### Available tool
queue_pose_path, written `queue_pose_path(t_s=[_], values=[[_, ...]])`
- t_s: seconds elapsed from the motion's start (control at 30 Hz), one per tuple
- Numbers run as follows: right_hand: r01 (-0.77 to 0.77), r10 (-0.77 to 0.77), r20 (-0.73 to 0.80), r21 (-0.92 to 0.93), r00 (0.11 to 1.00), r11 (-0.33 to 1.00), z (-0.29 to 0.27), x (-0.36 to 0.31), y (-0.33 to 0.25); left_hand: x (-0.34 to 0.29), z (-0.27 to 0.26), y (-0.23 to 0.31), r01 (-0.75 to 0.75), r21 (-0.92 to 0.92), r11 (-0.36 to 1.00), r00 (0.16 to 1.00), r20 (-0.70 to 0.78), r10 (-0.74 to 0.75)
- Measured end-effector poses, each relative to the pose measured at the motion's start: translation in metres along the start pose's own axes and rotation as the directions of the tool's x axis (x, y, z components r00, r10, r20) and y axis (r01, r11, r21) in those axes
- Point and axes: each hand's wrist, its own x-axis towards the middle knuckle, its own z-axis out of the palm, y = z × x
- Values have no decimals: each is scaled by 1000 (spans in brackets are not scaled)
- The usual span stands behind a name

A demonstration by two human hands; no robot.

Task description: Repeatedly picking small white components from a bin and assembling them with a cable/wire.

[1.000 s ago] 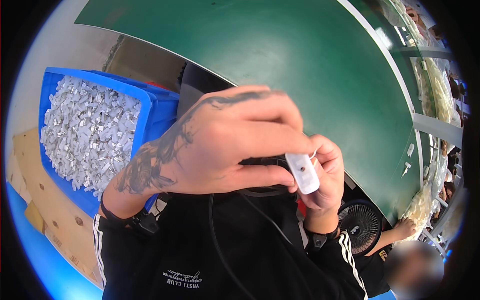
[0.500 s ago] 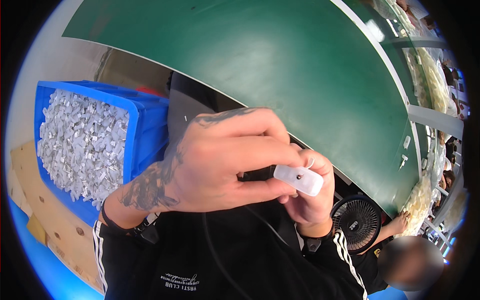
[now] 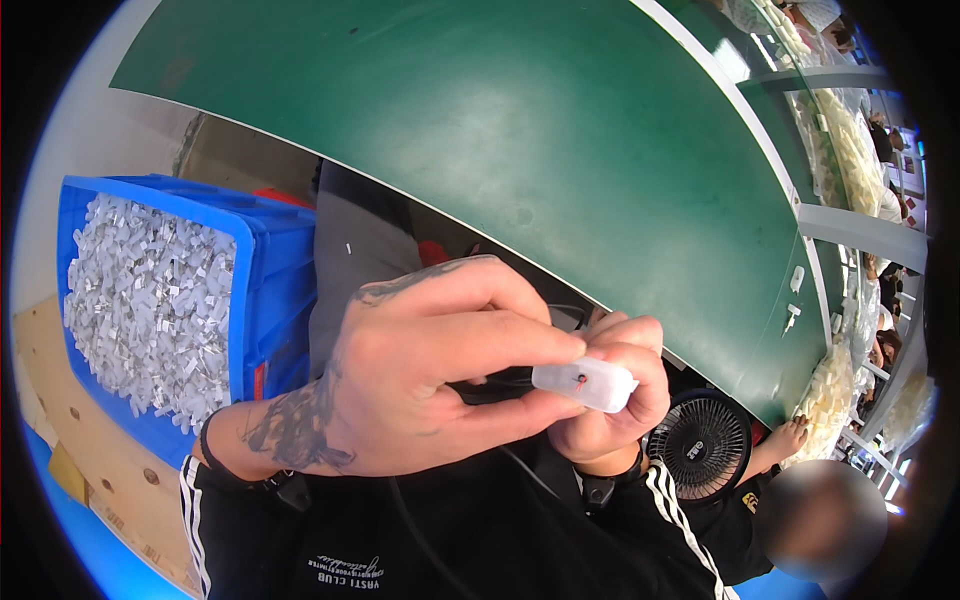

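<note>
This looks like a factory workshop: left of the fingers [image 3: 510,340] stands a blue plastic crate [image 3: 243,310] filled with a mass of near-identical small white plastic parts [image 3: 150,300], and beyond the fingers stretches a broad green-topped counter [image 3: 450,120]. To their right, a co-worker's hand [image 3: 788,438] is at a heap of pale pieces [image 3: 828,388], with more such pieces [image 3: 842,145] farther off.

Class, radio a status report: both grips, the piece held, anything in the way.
Left grip pinches oblong white plastic piece. Right grip curled close behind it. Nothing seen blocking either; round black fan close on the right.
</note>
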Motion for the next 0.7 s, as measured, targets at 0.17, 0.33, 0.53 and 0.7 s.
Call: queue_pose_path(t_s=[0.17,0.33,0.53,0.7], values=[[-38,38,0,1,999,999,-3,2,-2,-2,4,1,-146,144,979,988,-32,152],[-68,68,10,17,998,998,-1,1,-2,-5,10,-7,-259,216,942,957,-76,280],[-343,346,56,350,937,872,2,-5,-3,-4,8,-2,-131,157,979,986,-84,145],[-442,450,83,412,889,797,4,-4,-7,-4,7,-4,-33,-7,999,997,-66,33]])
